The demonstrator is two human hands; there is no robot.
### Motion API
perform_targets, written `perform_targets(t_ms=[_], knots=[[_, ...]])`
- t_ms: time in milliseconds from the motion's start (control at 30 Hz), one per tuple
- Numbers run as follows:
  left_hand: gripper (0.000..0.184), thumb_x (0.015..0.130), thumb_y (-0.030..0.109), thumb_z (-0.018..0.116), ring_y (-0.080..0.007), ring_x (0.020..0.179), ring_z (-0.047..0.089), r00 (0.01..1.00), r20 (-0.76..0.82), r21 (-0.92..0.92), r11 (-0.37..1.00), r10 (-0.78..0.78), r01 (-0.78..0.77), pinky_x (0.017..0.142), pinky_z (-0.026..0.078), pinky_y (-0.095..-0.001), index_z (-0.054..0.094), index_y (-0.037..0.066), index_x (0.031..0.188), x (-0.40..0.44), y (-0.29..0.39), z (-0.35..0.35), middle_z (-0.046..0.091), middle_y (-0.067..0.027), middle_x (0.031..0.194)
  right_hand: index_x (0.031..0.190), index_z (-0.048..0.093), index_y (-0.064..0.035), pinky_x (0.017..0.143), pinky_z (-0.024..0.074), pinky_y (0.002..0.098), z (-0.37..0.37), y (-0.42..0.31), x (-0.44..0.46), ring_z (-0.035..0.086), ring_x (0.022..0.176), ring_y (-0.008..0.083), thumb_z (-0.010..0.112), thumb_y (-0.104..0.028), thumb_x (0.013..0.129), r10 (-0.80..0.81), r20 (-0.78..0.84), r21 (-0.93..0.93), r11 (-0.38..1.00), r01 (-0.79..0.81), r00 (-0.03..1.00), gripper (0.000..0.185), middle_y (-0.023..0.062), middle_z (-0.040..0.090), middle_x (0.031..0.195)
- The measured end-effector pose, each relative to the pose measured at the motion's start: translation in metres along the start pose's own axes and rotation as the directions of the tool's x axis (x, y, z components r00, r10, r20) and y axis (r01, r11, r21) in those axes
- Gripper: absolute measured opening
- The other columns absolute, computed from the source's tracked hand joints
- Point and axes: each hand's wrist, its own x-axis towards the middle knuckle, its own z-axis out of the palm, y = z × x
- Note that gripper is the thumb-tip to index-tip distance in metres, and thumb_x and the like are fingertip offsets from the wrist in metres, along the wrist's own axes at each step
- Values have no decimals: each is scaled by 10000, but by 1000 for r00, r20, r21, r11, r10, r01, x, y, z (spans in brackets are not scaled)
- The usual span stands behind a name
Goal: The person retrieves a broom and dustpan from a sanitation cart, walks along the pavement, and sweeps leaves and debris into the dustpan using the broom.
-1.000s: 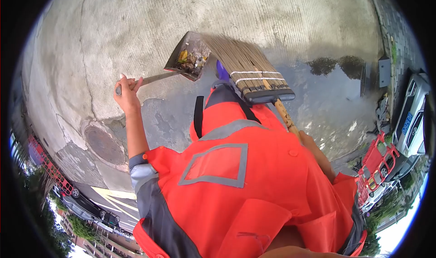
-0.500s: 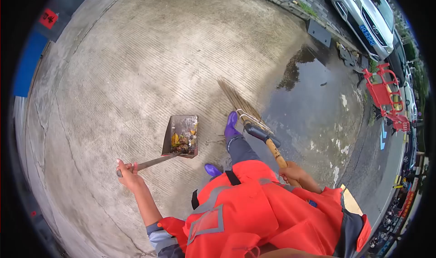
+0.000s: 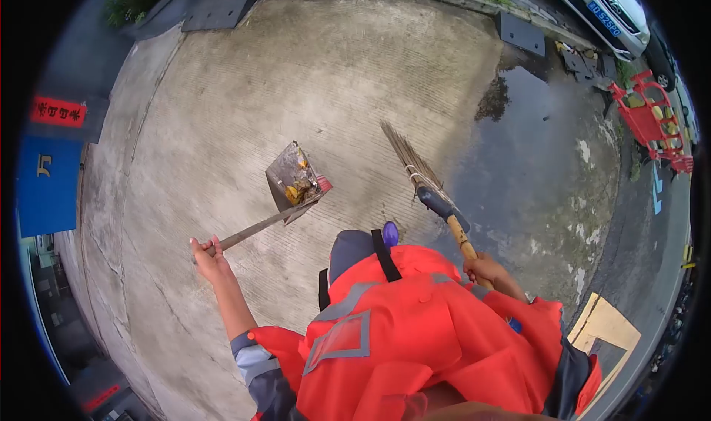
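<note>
My left hand (image 3: 210,258) is closed round the end of a long dustpan handle. The metal dustpan (image 3: 278,182) at its far end is tilted, with yellow leaves (image 3: 295,193) and wet debris inside; whether it touches the ground I cannot tell. In my right hand (image 3: 485,269) is the bamboo handle of a broom (image 3: 415,158). Its stiff twig bristles are tied with pale wire and point ahead, near the edge of the puddle. A purple boot (image 3: 390,233) shows in front of my orange vest.
Ridged concrete (image 3: 222,110) stretches ahead, with a dark puddle (image 3: 511,154) to the right. Kerb ramps (image 3: 521,33), a parked car (image 3: 603,10) and red barriers (image 3: 652,121) line the far right. A blue door (image 3: 50,188) is at the left.
The dustpan has swung forward and tilted, and the broom has shifted right. My body has advanced over the ground, with more of the left wall and door now showing.
</note>
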Motion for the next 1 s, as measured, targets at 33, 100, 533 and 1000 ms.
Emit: perform_targets(t_ms=[33,100,533,1000], knots=[[336,800,223,594,-147,620,471,999,32,-1,1000,5,-5,722,511,-332,409,49,580,4,-5,19,445,-62,629,695,469,-12,360,376,272,-3,-13,5,443,400,127,529,-73,678,6,5,6,1000,-6,1000,87,38,466,519],[319,796,221,603,-138,614,462,997,74,-4,1000,12,-12,727,509,-333,419,42,605,12,-18,62,439,-52,625,744,469,-21,383,367,260,-6,-49,15,431,438,108,532,-87,691,-10,10,-15,1000,10,1000,106,28,461,546],[280,810,217,586,-117,604,437,990,118,243,969,-83,52,657,509,-299,421,45,664,63,-123,362,408,-33,647,698,511,3,406,386,262,-50,-332,57,469,447,122,561,-100,676,-98,-225,-181,982,57,969,116,50,509,554],[289,817,174,563,-121,590,445,938,281,350,932,-205,99,699,549,-350,379,39,639,18,-210,552,416,-48,633,664,505,-13,377,390,275,-174,-497,134,453,417,127,564,-107,653,-59,-265,140,985,99,962,111,35,485,532]])
